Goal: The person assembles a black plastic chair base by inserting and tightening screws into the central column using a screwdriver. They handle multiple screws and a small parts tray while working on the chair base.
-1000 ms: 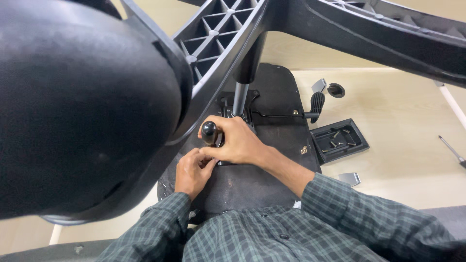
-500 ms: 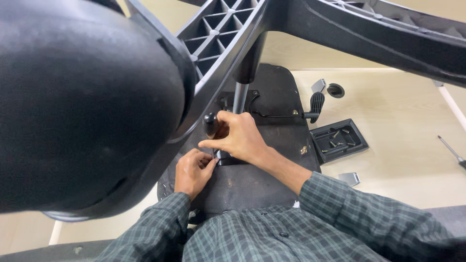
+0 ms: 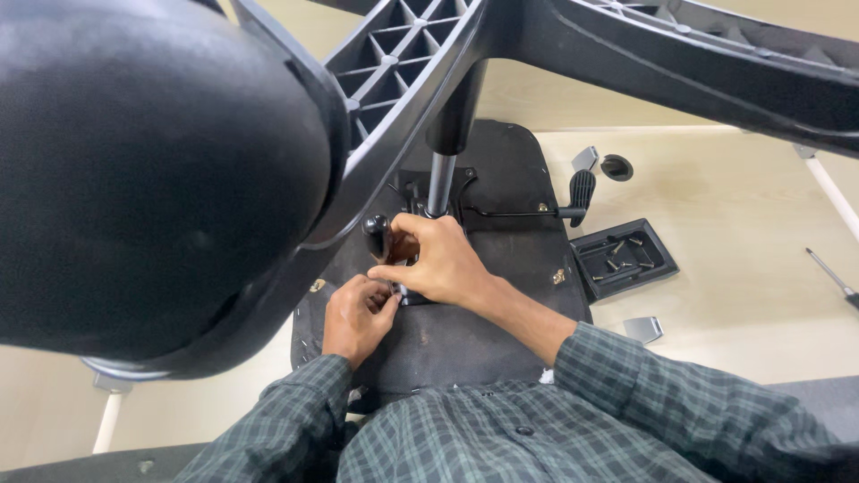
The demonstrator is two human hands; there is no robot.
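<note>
Plaid-sleeved arms reach over the upturned black seat base. Left hand pinches its fingers narrow on something small, hidden, touching the right hand, whose fingers curl around a black-handled tool at the metal mechanism plate. Beyond the fingers rises the gas cylinder; farther right lies a black parts tray on the floor.

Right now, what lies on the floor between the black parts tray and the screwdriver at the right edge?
Head view: nothing; between the parts tray and the screwdriver the floor is bare.
</note>
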